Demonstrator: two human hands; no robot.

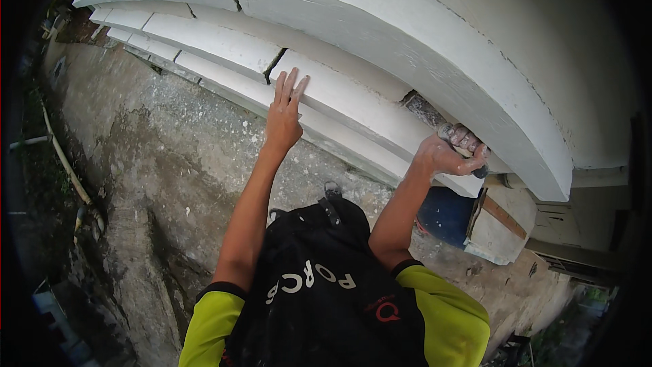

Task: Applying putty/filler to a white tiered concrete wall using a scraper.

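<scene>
My left hand [285,114] rests its outstretched fingertips on the edge of a white ledge [353,102], just right of a dark gap between two of its sections. Farther right, my right hand [454,151] is wrapped round the handle of a white-spattered hand tool [422,109]. The tool's dark grey, flat-looking end reaches into the recess between this ledge and a larger curved white ledge [387,24] above it. A black handle end pokes out below my fist. Its exact kind is unclear, as my fingers cover the middle. Whitish residue coats both hands' fingers.
More white ledges run below, stepped and gapped. A dark blue container [445,217] and a pale board [504,228] with a brown strip stand under the right end. White-speckled concrete ground [176,149] lies below, with a pole [62,156] at far left.
</scene>
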